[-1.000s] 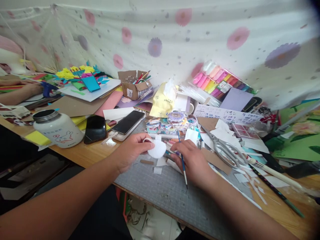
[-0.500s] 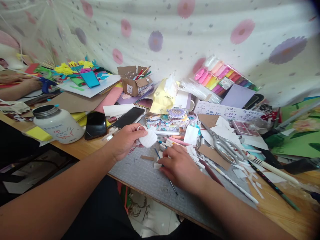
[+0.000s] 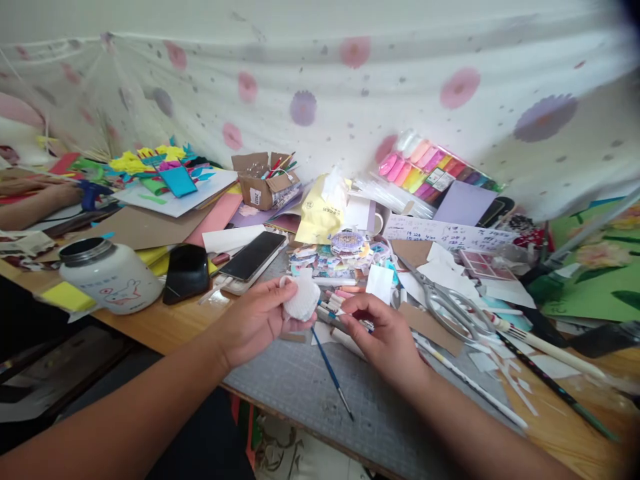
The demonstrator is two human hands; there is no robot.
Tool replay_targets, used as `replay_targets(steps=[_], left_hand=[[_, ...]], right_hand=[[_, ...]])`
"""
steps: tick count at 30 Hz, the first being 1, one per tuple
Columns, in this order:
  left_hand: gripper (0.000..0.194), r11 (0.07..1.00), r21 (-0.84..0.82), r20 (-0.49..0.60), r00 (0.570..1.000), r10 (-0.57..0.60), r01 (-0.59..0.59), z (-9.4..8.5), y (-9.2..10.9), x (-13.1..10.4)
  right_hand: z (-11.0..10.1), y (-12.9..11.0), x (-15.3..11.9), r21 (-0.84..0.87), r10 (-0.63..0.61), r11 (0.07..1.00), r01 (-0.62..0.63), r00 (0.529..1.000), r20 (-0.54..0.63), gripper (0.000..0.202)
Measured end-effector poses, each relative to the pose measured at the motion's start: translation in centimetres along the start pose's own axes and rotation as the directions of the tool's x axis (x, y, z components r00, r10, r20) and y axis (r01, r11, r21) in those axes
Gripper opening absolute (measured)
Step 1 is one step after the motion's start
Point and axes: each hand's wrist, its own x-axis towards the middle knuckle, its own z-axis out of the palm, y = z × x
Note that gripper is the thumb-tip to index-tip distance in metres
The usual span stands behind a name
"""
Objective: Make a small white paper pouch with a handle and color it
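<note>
My left hand (image 3: 257, 317) grips a small white, rounded, textured pad (image 3: 302, 299) between thumb and fingers, above the mat. Just to its right, the thumb and forefinger of my right hand (image 3: 383, 333) are pinched around a small white scrap (image 3: 341, 311), too small to name surely. Below both hands, a thin paintbrush (image 3: 331, 371) with a blue handle lies on the grey cutting mat (image 3: 295, 377). Several pens and markers (image 3: 345, 293) lie behind my right hand, partly covered by it.
Big grey scissors (image 3: 445, 307) rest among paper scraps on the right. A stack of cut-out stickers (image 3: 340, 253) stands behind the hands. Leftward are a phone (image 3: 253, 257), a black device (image 3: 187, 272) and an open white bottle (image 3: 113, 277). Another person's hand (image 3: 55, 195) is at far left.
My right hand has lifted off the mat with a small white scrap in its fingertips, uncovering the paintbrush. My left hand has turned the white pad and shifted slightly lower. The camera view has tilted up.
</note>
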Motion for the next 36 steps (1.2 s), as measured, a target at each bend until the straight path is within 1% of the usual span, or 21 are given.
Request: replay_targets(steps=[2,4,8,10,15,19,22,25,28,31,33,36], left_hand=[[0.018,0.998,-0.058,0.055,0.998,-0.033,0.036,0.6,-0.5,-0.3],[0.021,0.991,-0.119,0.087,0.995,-0.050,0.061,1.2,-0.9,-0.4],[0.022,0.982,-0.172,0.100,0.993,-0.064,0.080,1.8,-1.5,-0.5],[0.022,0.979,-0.186,0.107,0.992,-0.070,0.089,1.9,-1.6,-0.4],[0.017,0.971,-0.231,0.078,0.996,-0.051,0.068,2.0,-1.8,-0.2],[0.014,0.977,-0.210,0.025,0.999,-0.040,0.044,1.9,-1.8,-0.1],[0.012,0.988,-0.152,-0.001,0.999,-0.035,0.034,1.7,-1.8,0.1],[0.011,0.998,-0.069,-0.029,1.000,-0.004,0.002,1.5,-1.8,0.2],[0.009,1.000,0.009,-0.057,0.998,0.020,-0.019,1.4,-1.8,0.2],[0.008,0.998,0.042,-0.082,0.995,0.050,-0.046,1.2,-1.7,0.2],[0.007,0.998,0.037,-0.078,0.995,0.063,-0.060,1.1,-1.7,0.2],[0.007,0.999,-0.005,-0.051,0.998,0.038,-0.039,0.9,-1.7,0.3]], right_hand=[[-0.1,0.1,0.1,0.033,-0.012,0.999,0.014,0.999,-0.050,0.006],[-0.2,0.1,0.2,0.049,-0.024,0.998,0.028,0.997,-0.069,0.009],[-0.1,0.0,0.2,0.066,-0.003,0.998,0.009,0.996,-0.086,0.014],[-0.1,0.0,0.3,0.091,0.008,0.996,-0.002,0.997,-0.072,0.015],[-0.1,-0.3,0.4,0.168,0.016,0.986,-0.014,1.000,-0.008,0.014],[-0.1,-0.4,0.3,0.263,0.109,0.959,-0.102,0.994,-0.012,0.011],[-0.1,0.0,0.3,0.392,0.205,0.901,-0.185,0.979,-0.008,0.007],[0.0,0.3,0.5,0.537,0.277,0.808,-0.241,0.961,0.015,0.009],[-0.1,0.4,0.7,0.641,0.327,0.715,-0.280,0.944,0.048,0.013],[-0.1,0.1,0.7,0.698,0.354,0.642,-0.316,0.930,0.096,0.018],[-0.2,-0.1,0.7,0.720,0.364,0.604,-0.342,0.922,0.132,0.020],[-0.1,-0.3,0.7,0.734,0.377,0.566,-0.375,0.910,0.175,0.021]])
